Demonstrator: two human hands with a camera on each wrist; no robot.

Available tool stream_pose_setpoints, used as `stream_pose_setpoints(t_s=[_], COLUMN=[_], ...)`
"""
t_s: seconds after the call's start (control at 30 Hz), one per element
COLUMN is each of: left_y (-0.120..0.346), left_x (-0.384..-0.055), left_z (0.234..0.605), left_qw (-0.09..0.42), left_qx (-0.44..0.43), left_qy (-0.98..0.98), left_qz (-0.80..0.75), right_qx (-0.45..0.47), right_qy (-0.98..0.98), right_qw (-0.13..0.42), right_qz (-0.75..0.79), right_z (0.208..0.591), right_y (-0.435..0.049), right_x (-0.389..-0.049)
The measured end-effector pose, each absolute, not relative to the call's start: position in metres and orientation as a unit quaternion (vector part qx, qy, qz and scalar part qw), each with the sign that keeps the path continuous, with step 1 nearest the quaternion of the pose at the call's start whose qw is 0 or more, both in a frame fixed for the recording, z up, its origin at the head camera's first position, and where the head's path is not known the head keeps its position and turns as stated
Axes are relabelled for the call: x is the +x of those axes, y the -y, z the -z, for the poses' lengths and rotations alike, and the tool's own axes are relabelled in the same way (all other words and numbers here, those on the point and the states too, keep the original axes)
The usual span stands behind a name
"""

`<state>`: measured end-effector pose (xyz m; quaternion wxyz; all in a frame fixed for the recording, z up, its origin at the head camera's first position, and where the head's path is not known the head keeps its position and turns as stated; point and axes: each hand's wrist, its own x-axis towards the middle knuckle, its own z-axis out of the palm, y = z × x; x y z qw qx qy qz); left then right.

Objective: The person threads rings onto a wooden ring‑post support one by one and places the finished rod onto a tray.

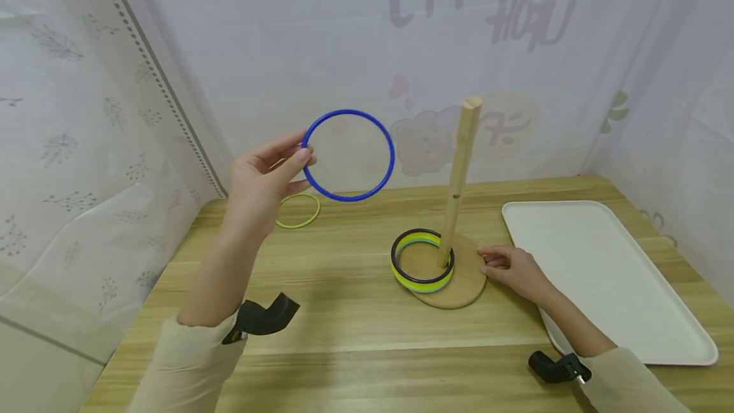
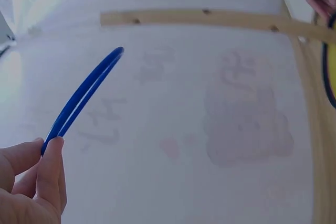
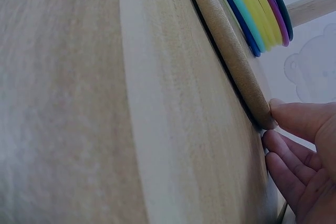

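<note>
Raised above the table, my left hand point(image 1: 258, 183) pinches a thin blue ring point(image 1: 350, 199) at its left side between thumb and fingers. In the left wrist view the blue ring point(image 2: 84, 95) appears nearly edge-on. A wooden stand has an upright post point(image 1: 460, 164) on a round base point(image 1: 467, 282). Around the foot of the post lies a stack of several rings point(image 1: 421, 286), dark on top, with yellow, purple, turquoise and blue layers in the right wrist view. My right hand point(image 1: 518, 273) grips the base's right edge, thumb point(image 3: 296, 119) on the rim and fingers lower down.
A yellow-green ring point(image 1: 295, 227) lies on the table's far left, behind my left hand. To the right, a white tray point(image 1: 613, 279) lies beneath and beyond my right forearm. Printed curtains point(image 1: 287, 50) hang behind the wooden table point(image 1: 344, 330).
</note>
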<state>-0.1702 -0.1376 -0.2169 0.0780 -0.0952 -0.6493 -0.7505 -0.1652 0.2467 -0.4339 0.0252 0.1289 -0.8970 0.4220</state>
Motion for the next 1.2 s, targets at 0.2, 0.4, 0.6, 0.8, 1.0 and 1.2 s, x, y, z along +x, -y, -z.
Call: stream_pose_setpoints(t_s=[0.2, 0.4, 0.6, 0.8, 1.0, 1.2], left_y=[0.095, 0.057, 0.035, 0.036, 0.044, 0.051], left_x=[-0.171, -0.178, -0.189, -0.202, -0.212, -0.218], left_z=[0.193, 0.182, 0.187, 0.207, 0.23, 0.265], left_qw=[0.062, 0.039, 0.02, 0.011, -0.041, -0.107], left_qx=[-0.171, -0.204, -0.195, -0.164, -0.14, -0.135], left_qy=[0.581, 0.539, 0.536, 0.579, 0.639, 0.697], left_qz=[0.793, 0.816, 0.821, 0.798, 0.755, 0.696], right_qx=[0.131, 0.126, 0.124, 0.129, 0.128, 0.128], right_qy=[0.899, 0.902, 0.901, 0.902, 0.902, 0.901], right_qw=[0.032, 0.038, 0.034, 0.034, 0.039, 0.04], right_qz=[-0.417, -0.412, -0.414, -0.411, -0.411, -0.413], right_z=[0.437, 0.439, 0.438, 0.438, 0.439, 0.44], right_y=[-0.248, -0.248, -0.247, -0.246, -0.245, -0.243], right_x=[-0.166, -0.167, -0.167, -0.165, -0.162, -0.161])
